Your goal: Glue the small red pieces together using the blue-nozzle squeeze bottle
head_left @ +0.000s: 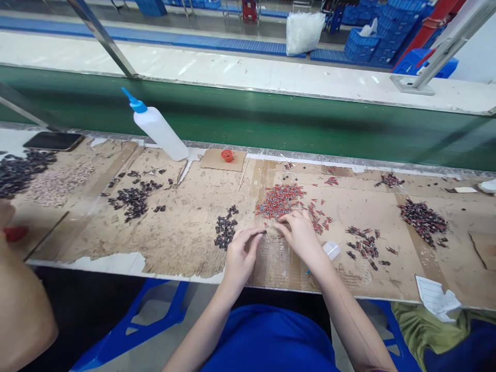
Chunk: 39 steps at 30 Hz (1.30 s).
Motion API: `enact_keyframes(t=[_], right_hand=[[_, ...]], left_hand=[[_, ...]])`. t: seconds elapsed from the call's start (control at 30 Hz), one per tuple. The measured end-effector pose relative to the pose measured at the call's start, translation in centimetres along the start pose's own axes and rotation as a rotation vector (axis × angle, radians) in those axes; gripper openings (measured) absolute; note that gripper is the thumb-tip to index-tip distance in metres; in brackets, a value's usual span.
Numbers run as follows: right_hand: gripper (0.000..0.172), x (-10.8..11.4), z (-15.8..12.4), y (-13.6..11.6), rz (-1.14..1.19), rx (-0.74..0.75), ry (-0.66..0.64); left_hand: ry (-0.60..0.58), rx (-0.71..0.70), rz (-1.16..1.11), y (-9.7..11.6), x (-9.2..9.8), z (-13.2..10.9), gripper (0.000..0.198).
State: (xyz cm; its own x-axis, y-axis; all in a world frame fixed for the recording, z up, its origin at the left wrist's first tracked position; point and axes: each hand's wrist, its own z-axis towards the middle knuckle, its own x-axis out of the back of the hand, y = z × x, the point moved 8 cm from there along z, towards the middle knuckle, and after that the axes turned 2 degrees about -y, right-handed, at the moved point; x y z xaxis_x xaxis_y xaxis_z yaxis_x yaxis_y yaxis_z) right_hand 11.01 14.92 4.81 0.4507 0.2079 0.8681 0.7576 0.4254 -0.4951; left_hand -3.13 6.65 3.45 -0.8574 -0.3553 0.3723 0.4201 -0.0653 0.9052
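Head view: left grip pinches a black part, probably light, stiff, best edge-held; right grip, can't tell.

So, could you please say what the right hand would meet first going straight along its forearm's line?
The right hand would likely meet the pile of red parts, though depth is unclear.

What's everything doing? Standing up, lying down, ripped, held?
Left hand: pinching a small black part
Right hand: bent; can't tell whether it's holding anything
Little red parts: heaped and scattered
White plastic bottle with blue nozzle: standing
Black rectangular phone: lying flat, screen dark
Round red plastic dish: uncovered
White lined paper: torn
Brown cardboard table covering: torn along the front
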Motion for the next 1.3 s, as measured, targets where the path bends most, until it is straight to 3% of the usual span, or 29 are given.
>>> enact_keyframes(t=[0.2,0.37,0.53,0.7,1.03,1.3], right_hand=[[0.008,-2.3,0.8,-2.3,-0.062,-0.023,-0.054],[0.019,-3.2,1.2,-3.2,-0.159,0.017,-0.068],[0.018,-1.6,0.2,-4.0,0.011,0.090,-0.088],[0.021,0.5,-1.4,-4.8,0.199,0.163,-0.015],[0.024,0.9,-2.4,-4.6,0.183,0.316,0.055],[0.028,2.2,-3.5,-4.3,0.280,0.402,0.145]], left_hand=[[0.072,0.022,0.069,-0.5,1.7,-0.3,0.017],[0.111,0.001,0.090,-0.2,2.6,-0.3,0.016],[0.089,-0.008,0.077,0.3,2.2,0.0,0.016],[0.081,-0.049,0.054,1.0,1.7,0.0,0.016],[-0.014,-0.042,-0.013,1.7,1.0,0.0,0.015],[-0.132,0.073,-0.106,1.6,-0.2,0.1,0.015]])
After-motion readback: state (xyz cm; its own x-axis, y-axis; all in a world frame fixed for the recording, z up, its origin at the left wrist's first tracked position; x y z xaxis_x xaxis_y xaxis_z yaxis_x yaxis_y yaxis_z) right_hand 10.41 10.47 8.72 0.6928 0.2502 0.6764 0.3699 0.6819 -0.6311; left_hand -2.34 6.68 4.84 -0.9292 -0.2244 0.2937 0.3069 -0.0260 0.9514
